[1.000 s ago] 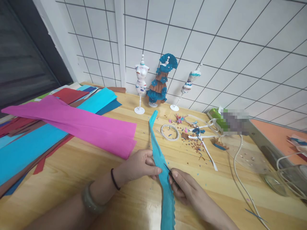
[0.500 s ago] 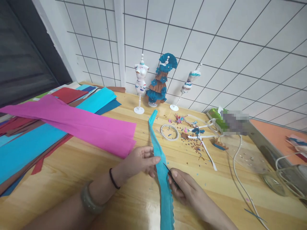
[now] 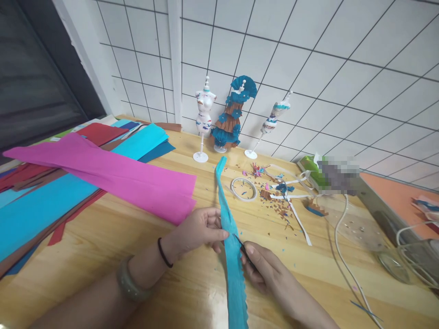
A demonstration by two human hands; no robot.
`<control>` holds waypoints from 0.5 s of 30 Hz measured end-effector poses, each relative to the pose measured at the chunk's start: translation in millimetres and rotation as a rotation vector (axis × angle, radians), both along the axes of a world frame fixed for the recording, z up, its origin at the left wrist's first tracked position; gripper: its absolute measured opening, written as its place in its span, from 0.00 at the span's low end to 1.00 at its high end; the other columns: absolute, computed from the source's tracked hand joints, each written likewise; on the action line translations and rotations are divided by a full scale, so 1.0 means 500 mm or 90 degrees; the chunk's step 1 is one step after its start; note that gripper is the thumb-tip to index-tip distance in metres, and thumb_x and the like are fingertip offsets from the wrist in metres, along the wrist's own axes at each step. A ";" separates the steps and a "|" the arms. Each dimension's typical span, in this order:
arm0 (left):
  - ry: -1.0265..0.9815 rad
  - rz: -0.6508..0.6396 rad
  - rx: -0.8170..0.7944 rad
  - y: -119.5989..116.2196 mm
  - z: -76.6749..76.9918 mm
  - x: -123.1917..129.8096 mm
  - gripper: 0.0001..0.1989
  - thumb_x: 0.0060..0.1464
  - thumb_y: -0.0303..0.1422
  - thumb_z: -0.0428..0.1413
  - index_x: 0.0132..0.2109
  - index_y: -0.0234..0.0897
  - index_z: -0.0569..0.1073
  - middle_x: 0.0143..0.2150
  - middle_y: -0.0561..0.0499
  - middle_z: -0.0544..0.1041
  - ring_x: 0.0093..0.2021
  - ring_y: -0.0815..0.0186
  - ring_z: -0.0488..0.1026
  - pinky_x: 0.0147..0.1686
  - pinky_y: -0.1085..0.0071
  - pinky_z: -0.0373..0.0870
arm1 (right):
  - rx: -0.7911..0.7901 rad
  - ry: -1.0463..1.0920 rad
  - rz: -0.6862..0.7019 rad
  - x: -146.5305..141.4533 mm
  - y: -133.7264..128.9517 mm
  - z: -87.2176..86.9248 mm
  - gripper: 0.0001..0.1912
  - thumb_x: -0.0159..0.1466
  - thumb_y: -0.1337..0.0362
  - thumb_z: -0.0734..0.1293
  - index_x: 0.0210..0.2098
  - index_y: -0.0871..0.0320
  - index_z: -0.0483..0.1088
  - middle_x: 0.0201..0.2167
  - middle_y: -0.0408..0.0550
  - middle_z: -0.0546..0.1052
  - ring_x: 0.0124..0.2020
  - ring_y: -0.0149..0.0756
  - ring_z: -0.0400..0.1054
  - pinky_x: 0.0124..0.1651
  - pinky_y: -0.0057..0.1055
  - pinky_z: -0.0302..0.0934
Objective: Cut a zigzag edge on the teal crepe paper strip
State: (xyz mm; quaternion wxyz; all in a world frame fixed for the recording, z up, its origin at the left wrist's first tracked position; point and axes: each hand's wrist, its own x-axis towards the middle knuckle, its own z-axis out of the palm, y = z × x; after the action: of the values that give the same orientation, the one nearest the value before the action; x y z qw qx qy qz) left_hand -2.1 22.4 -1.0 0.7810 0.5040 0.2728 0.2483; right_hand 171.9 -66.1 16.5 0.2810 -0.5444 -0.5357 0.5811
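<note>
A long teal crepe paper strip (image 3: pixel 234 278) runs from the table's middle down past the bottom edge of the view, its lower right edge cut in small scallops. My left hand (image 3: pixel 202 228) pinches the strip's left side between thumb and fingers. Dark-handled scissors (image 3: pixel 247 254) are gripped in my right hand (image 3: pixel 265 267), their tip over the strip's right part. A roll of white tape (image 3: pixel 243 189) lies beyond the hands, with paper scraps (image 3: pixel 283 210) to its right.
Magenta paper (image 3: pixel 144 183) overlaps blue, red and brown sheets at left. Two bare mannequins (image 3: pixel 205 109) (image 3: pixel 274 116) flank one in a teal and brown paper dress (image 3: pixel 230 121) by the wall. At right are a white cable (image 3: pixel 338 237) and a glass jar (image 3: pixel 394 265).
The view has shifted slightly. My left thumb sits a little lower and nearer the strip's left edge; my right hand with the scissors has hardly moved.
</note>
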 end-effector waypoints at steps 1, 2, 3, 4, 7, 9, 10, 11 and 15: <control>0.000 0.000 0.002 0.000 0.000 0.000 0.16 0.42 0.34 0.61 0.38 0.31 0.69 0.31 0.48 0.74 0.27 0.70 0.70 0.23 0.76 0.68 | -0.003 0.000 -0.005 0.000 0.001 -0.001 0.20 0.67 0.52 0.50 0.27 0.58 0.59 0.17 0.35 0.51 0.19 0.26 0.44 0.23 0.26 0.42; 0.001 0.003 0.005 0.001 0.001 0.000 0.16 0.42 0.34 0.61 0.38 0.31 0.69 0.31 0.48 0.74 0.27 0.70 0.70 0.23 0.76 0.68 | -0.005 0.001 -0.009 0.000 0.001 -0.001 0.20 0.67 0.52 0.50 0.26 0.58 0.59 0.18 0.35 0.51 0.19 0.26 0.44 0.22 0.26 0.42; 0.003 0.005 0.007 0.001 0.001 -0.001 0.16 0.43 0.34 0.60 0.39 0.31 0.69 0.32 0.47 0.74 0.27 0.70 0.70 0.23 0.76 0.68 | -0.008 0.002 -0.014 -0.001 0.001 -0.001 0.20 0.66 0.51 0.50 0.26 0.58 0.59 0.18 0.35 0.51 0.19 0.26 0.44 0.22 0.26 0.42; 0.006 0.007 0.007 0.001 0.001 -0.001 0.16 0.43 0.33 0.60 0.39 0.31 0.69 0.32 0.47 0.74 0.27 0.70 0.70 0.23 0.76 0.68 | -0.009 0.001 -0.019 -0.001 0.002 -0.001 0.20 0.66 0.51 0.50 0.26 0.58 0.58 0.18 0.35 0.51 0.19 0.26 0.44 0.22 0.26 0.42; 0.009 0.012 0.004 0.001 0.000 -0.002 0.16 0.43 0.33 0.60 0.40 0.31 0.69 0.33 0.46 0.74 0.28 0.70 0.70 0.23 0.77 0.68 | 0.001 -0.001 -0.032 -0.003 0.001 0.000 0.20 0.66 0.52 0.50 0.24 0.57 0.56 0.18 0.35 0.51 0.19 0.27 0.44 0.23 0.27 0.43; 0.004 0.012 -0.001 0.001 -0.003 -0.002 0.16 0.43 0.33 0.61 0.40 0.31 0.69 0.33 0.47 0.74 0.28 0.71 0.70 0.23 0.77 0.68 | 0.010 0.004 -0.038 -0.003 0.000 -0.001 0.20 0.66 0.52 0.51 0.23 0.57 0.55 0.18 0.35 0.52 0.19 0.27 0.44 0.23 0.27 0.42; 0.001 0.013 -0.003 0.000 -0.005 -0.001 0.17 0.42 0.33 0.61 0.40 0.31 0.69 0.33 0.47 0.74 0.27 0.70 0.70 0.23 0.76 0.68 | 0.014 0.009 -0.040 -0.003 0.000 -0.002 0.20 0.67 0.52 0.51 0.23 0.57 0.54 0.18 0.35 0.52 0.19 0.27 0.44 0.23 0.27 0.42; -0.001 0.013 -0.005 0.000 -0.006 0.000 0.17 0.42 0.33 0.61 0.40 0.32 0.69 0.32 0.48 0.74 0.27 0.70 0.70 0.23 0.76 0.68 | 0.016 0.013 -0.043 -0.003 -0.001 -0.003 0.20 0.67 0.53 0.50 0.23 0.57 0.54 0.18 0.35 0.52 0.19 0.26 0.43 0.22 0.27 0.42; 0.005 0.014 -0.014 -0.003 -0.008 0.003 0.18 0.41 0.33 0.62 0.40 0.33 0.69 0.30 0.50 0.73 0.27 0.70 0.70 0.23 0.76 0.68 | 0.023 0.024 -0.060 0.001 0.001 -0.008 0.20 0.67 0.53 0.50 0.23 0.57 0.55 0.17 0.34 0.51 0.18 0.26 0.43 0.22 0.26 0.41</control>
State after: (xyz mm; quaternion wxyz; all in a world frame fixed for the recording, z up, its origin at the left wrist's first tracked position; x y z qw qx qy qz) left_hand -0.4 21.2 -4.9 0.7827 0.4933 0.2841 0.2516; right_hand 172.2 -65.8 12.5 0.3282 -0.5527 -0.5144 0.5676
